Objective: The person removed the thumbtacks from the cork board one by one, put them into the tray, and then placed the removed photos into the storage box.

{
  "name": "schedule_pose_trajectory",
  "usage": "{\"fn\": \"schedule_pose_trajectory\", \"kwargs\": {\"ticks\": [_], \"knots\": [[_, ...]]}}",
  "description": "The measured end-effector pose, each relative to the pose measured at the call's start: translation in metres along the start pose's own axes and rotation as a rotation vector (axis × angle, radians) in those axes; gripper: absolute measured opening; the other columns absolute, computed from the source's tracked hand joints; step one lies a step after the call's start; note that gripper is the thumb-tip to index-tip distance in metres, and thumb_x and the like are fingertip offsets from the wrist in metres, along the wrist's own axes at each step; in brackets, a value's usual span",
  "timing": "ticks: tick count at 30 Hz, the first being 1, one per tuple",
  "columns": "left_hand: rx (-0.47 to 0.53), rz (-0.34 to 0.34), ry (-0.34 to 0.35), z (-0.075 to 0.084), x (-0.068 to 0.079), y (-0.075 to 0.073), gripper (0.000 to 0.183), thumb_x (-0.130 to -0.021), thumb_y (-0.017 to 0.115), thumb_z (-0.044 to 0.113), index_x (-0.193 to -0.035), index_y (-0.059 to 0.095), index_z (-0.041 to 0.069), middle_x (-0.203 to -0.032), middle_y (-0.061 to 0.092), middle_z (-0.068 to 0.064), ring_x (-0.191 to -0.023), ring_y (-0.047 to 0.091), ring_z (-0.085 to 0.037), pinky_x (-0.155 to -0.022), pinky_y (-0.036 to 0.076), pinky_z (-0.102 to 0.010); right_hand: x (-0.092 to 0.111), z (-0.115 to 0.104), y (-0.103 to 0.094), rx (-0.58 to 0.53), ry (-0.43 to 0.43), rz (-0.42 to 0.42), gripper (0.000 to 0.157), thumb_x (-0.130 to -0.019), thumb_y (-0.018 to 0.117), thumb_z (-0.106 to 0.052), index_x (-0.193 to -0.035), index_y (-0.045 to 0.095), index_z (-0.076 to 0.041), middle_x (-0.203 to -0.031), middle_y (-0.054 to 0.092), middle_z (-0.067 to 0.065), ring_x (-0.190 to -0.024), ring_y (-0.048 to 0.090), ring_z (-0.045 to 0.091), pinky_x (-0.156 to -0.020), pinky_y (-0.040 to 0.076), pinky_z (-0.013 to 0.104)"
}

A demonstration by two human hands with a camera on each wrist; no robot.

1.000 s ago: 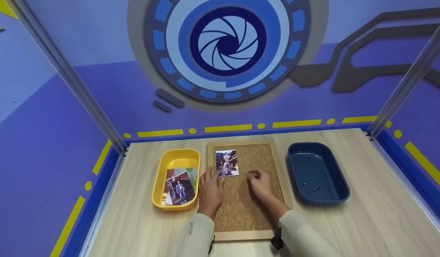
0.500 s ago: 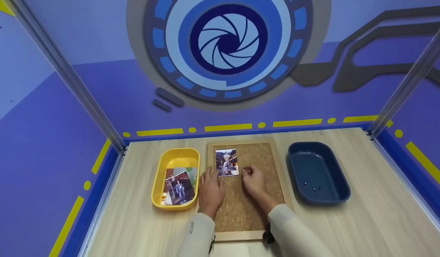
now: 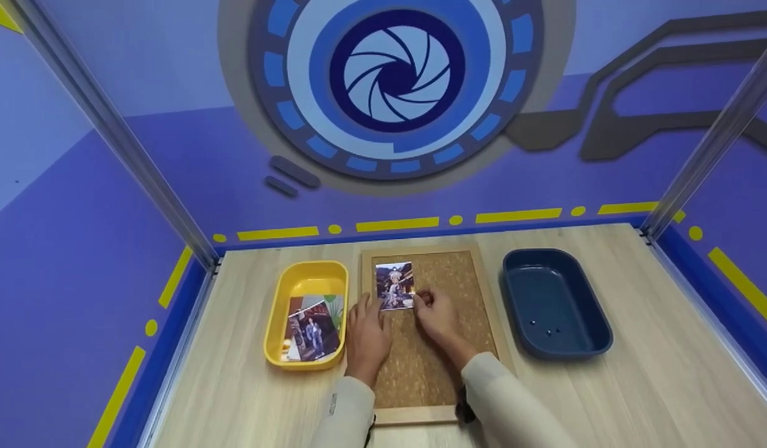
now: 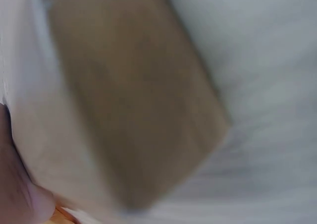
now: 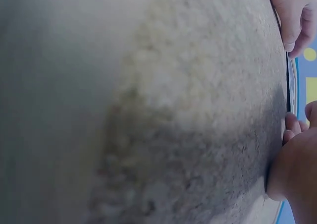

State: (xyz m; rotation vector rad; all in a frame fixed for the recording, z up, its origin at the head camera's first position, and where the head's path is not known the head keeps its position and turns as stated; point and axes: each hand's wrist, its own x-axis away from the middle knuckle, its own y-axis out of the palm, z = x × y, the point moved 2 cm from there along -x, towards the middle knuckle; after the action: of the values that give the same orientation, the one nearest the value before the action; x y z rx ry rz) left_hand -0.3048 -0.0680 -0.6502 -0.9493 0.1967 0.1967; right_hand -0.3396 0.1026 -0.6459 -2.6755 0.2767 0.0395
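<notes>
Left fingers [image 3: 362,309] extended, right fingers [image 3: 434,292] curled.

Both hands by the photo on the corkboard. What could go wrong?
1. The photo could slide or twist: the left hand and right hand are at its lower corners, and no fastener is discernible on it.
2. The left hand sits close beside the yellow bin; a sideways move might knock it and shift the prints inside.
3. The small items in the dark blue bin could be fumbled if picked up.
</notes>
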Motion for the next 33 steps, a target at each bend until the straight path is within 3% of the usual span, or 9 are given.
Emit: {"fn": "schedule_pose_trajectory", "kwargs": {"ticks": [10, 14, 22, 33], "knots": [[0.029, -0.021, -0.032, -0.001, 0.000, 0.004, 0.037, -0.107, 0.062, 0.028, -0.141, 0.069, 0.016, -0.165, 0.050, -0.013, -0.150, 0.048, -0.040, -0.125, 0.040, -0.057, -0.006, 0.000, 0.001, -0.020, -0.016, -0.021, 0.011, -0.097, 0.073, -0.009, -0.105, 0.074, -0.001, -0.086, 0.067, 0.006, -0.077, 0.057, 0.014, -0.071, 0.047, 0.027], [0.028, -0.013, -0.024, -0.002, 0.000, 0.005, 0.036, -0.107, 0.062, 0.028, -0.140, 0.069, 0.014, -0.164, 0.051, -0.014, -0.149, 0.049, -0.041, -0.124, 0.041, -0.058, -0.009, 0.000, 0.001, -0.011, 0.021, -0.031, 0.010, -0.096, 0.073, -0.007, -0.105, 0.074, -0.003, -0.085, 0.066, 0.005, -0.077, 0.057, 0.015, -0.071, 0.047, 0.028], [0.021, -0.022, -0.049, -0.002, 0.000, -0.001, 0.038, -0.107, 0.062, 0.026, -0.143, 0.067, 0.015, -0.166, 0.049, -0.012, -0.151, 0.047, -0.039, -0.125, 0.041, -0.057, -0.015, -0.004, 0.007, -0.013, 0.025, -0.048, 0.012, -0.096, 0.073, -0.007, -0.107, 0.076, -0.002, -0.087, 0.066, 0.005, -0.080, 0.059, 0.016, -0.071, 0.048, 0.028], [0.013, -0.003, -0.019, -0.001, 0.000, 0.000, 0.037, -0.106, 0.063, 0.023, -0.141, 0.069, 0.013, -0.163, 0.052, -0.014, -0.147, 0.050, -0.040, -0.124, 0.042, -0.058, -0.019, -0.008, 0.013, 0.030, -0.001, -0.068, 0.011, -0.094, 0.073, -0.003, -0.104, 0.076, -0.003, -0.088, 0.066, 0.006, -0.081, 0.059, 0.016, -0.074, 0.047, 0.029]]}}
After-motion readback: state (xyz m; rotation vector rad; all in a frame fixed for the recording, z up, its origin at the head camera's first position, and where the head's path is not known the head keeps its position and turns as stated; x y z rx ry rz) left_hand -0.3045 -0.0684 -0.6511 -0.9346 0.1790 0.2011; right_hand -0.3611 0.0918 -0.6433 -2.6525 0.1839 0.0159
